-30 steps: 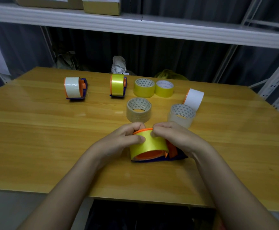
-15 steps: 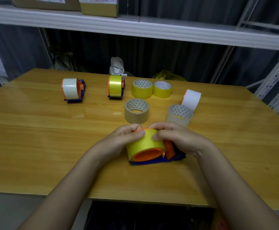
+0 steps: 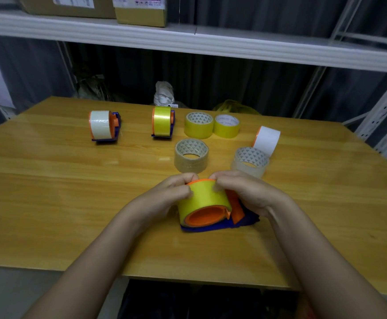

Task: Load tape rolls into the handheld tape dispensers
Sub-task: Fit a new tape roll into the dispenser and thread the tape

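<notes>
Near table edge: left hand (image 3: 165, 199) and right hand (image 3: 245, 194) both pinch the yellow roll (image 3: 203, 199), seated on the blue dispenser (image 3: 220, 224). Judged step: freeing the tape end; next, thread it forward. Beyond: two loaded dispensers (image 3: 104, 127), spare rolls (image 3: 191, 155).

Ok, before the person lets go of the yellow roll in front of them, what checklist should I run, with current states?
1. Yellow roll sits on the orange hub of the near dispenser: ok.
2. Left hand and right hand both have a grip on the roll's top edge: ok.
3. Tape end threaded toward the cutter: cannot tell, hidden by the right hand.
4. Dispenser resting on the table: ok.
5. Spare rolls within reach: ok, beige roll and clear roll lie just behind.
</notes>
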The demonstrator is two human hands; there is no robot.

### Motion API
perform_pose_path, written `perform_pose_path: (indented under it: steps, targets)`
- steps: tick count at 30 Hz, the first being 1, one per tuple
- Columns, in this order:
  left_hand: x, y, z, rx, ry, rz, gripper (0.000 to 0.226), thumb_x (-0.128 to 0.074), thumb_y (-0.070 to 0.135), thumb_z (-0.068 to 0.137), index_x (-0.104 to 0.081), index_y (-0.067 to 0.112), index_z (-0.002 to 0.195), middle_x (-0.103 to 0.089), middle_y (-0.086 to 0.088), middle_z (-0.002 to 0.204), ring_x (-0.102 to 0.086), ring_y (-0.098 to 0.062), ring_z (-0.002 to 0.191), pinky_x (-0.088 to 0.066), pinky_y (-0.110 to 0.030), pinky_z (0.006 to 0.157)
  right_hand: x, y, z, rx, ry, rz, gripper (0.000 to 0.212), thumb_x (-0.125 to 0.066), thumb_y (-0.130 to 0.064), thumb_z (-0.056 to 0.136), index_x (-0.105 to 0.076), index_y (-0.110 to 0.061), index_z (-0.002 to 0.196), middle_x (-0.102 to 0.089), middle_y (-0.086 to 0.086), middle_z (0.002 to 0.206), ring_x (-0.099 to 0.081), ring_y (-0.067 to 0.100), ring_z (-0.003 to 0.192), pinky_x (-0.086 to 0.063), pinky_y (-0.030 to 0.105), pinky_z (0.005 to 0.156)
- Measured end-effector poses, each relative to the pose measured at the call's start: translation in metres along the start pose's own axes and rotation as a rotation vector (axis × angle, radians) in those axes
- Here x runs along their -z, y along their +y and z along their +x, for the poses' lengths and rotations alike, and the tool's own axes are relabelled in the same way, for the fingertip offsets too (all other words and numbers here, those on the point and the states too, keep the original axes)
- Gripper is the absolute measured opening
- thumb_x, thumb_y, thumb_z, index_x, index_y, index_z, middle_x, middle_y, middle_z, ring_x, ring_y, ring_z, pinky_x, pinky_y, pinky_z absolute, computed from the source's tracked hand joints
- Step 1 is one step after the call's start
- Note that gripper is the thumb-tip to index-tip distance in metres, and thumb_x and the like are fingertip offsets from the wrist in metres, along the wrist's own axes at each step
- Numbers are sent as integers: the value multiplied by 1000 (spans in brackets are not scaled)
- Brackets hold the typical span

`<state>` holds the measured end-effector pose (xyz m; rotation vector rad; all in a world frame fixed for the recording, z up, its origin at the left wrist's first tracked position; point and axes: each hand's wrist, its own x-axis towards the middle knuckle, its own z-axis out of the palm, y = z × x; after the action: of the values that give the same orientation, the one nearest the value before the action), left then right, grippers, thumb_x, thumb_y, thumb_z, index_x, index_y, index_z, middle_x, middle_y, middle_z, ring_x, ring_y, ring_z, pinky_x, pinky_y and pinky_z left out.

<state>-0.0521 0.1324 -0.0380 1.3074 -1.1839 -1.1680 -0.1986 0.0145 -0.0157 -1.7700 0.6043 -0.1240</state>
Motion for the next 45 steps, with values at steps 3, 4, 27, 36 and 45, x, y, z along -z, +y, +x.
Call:
perform_pose_path:
  steps: [3, 4, 27, 36, 45]
  targets:
    - [-2, -1, 3, 31, 46, 29, 35, -57, 33, 70, -53, 9, 94, -47, -10, 87, -44, -23, 81, -34, -35, 66, -6, -1, 2, -27, 47, -31, 14, -59, -36, 66, -67, -26, 60, -62, -12, 66, -56, 11, 71, -40, 27, 66]
    - [-3, 0, 5, 45, 55, 29, 39, -57, 38, 67, -55, 9, 94, -48, -10, 87, -45, -23, 81, -33, -37, 68, -7, -1, 3, -27, 62, -30, 17, -60, -36, 70, -65, -25, 58, -60, -10, 65, -54, 12, 71, -39, 28, 66]
    - [10, -2, 5, 3, -97, 25, 27, -57, 34, 60, -53, 18, 81, -46, -10, 82, -44, -23, 76, -34, -31, 59, 0, 2, -4, 38, -67, -39, 31, -68, -41, 63, -65, -22, 88, -65, -7, 82, -60, 10, 80, -43, 27, 72]
    - [10, -6, 1, 48, -144, -155, 29, -66, 16, 63, -54, 9, 88, -60, 2, 74, -58, -10, 70, -47, -18, 61, 24, 3, -15, 58, -233, 156, 39, -62, -13, 78, -64, -19, 117, -68, 2, 116, -64, 19, 106, -51, 25, 82]
    - [-1, 0, 1, -2, -30, -52, 58, -51, 32, 85, -45, -17, 115, -52, -15, 98, -50, -22, 89, -43, -17, 68, 1, -5, -11, 106, -38, 29, 24, -48, -23, 69, -64, -17, 86, -62, -15, 66, -56, -4, 61, -42, 10, 57]
